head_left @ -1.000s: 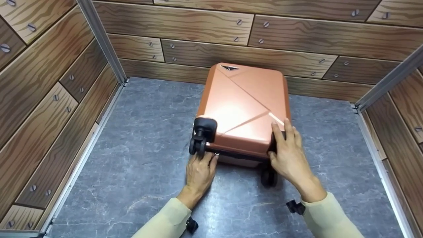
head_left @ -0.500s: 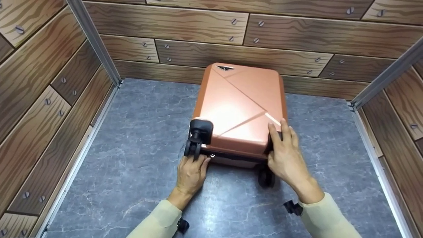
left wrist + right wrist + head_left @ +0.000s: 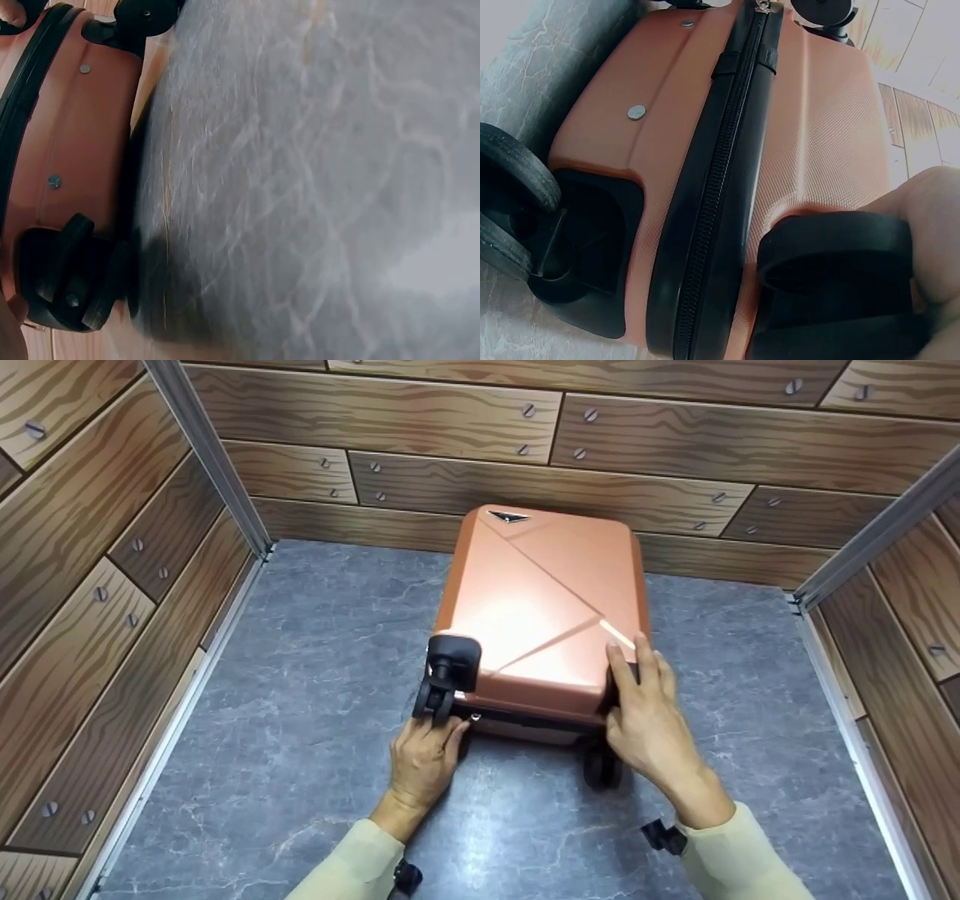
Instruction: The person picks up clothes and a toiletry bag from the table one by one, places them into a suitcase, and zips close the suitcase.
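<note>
An orange hard-shell suitcase (image 3: 547,592) lies flat on the floor, its wheeled end towards me. My left hand (image 3: 424,757) is at that end, below the left black wheel (image 3: 442,682). Its thumb and forefinger pinch at the shiny zipper pull (image 3: 475,718), though the fingertips are partly hidden. The right hand (image 3: 649,727) rests on the near right corner, over the wheel housing, with fingers laid fairly straight on the shell. In the right wrist view, a black zipper (image 3: 712,180) runs along the end between the wheels, and the zipper slider (image 3: 763,6) shows at the top.
Grey marbled floor (image 3: 300,720) surrounds the suitcase. Wood-patterned panels with metal edging stand behind (image 3: 450,420) and at both sides. Its far end lies close to the back wall. A lower wheel (image 3: 602,765) sticks out near the right hand.
The left hand has shifted left and slightly nearer me, and the zipper pull has moved a little left along the end. My right hand stays on the corner. The view has turned slightly.
</note>
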`<state>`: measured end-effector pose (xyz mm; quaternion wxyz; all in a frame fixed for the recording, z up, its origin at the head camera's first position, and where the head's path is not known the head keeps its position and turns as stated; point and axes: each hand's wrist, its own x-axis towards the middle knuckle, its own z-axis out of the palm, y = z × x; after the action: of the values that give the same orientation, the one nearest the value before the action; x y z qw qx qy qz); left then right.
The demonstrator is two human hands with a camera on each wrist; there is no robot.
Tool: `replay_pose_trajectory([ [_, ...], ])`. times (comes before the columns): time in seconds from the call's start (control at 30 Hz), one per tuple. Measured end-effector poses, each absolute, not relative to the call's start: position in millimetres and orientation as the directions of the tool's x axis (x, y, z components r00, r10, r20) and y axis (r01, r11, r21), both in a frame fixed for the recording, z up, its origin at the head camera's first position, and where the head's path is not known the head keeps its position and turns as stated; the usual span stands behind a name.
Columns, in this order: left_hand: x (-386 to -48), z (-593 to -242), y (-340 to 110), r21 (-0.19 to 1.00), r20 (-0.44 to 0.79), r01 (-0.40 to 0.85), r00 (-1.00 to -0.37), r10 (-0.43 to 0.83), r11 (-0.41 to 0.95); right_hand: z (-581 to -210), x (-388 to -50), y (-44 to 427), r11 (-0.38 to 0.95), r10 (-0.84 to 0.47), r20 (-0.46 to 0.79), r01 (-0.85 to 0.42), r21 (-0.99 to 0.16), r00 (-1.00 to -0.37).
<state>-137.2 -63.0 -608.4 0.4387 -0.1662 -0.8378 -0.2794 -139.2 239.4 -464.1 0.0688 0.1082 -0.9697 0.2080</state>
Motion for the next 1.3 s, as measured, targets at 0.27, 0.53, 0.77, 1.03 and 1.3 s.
replay_pose_trajectory([
  [0.27,-131,-606,-50,0.365,0.813,0.503,-0.582,-0.005,0.783,-462,-142,243,0.885,-0.16,0.179,-0.222,-0.409,-0.971],
  [0.53,-133,-604,-64,0.375,0.81,0.512,-0.587,-0.005,0.773,-461,-143,247,0.874,-0.173,0.158,-0.226,-0.431,-0.972],
  [0.77,-133,-601,-72,0.385,0.816,0.52,-0.577,-0.019,0.762,-461,-144,250,0.865,-0.176,0.155,-0.228,-0.447,-0.972],
  [1.03,-136,-597,-92,0.419,0.814,0.521,-0.578,-0.054,0.744,-460,-145,251,0.856,-0.183,0.166,-0.24,-0.458,-0.969],
  [1.3,-148,-594,-104,0.387,0.808,0.55,-0.59,0.016,0.74,-460,-145,254,0.854,-0.196,0.173,-0.254,-0.454,-0.965],
])
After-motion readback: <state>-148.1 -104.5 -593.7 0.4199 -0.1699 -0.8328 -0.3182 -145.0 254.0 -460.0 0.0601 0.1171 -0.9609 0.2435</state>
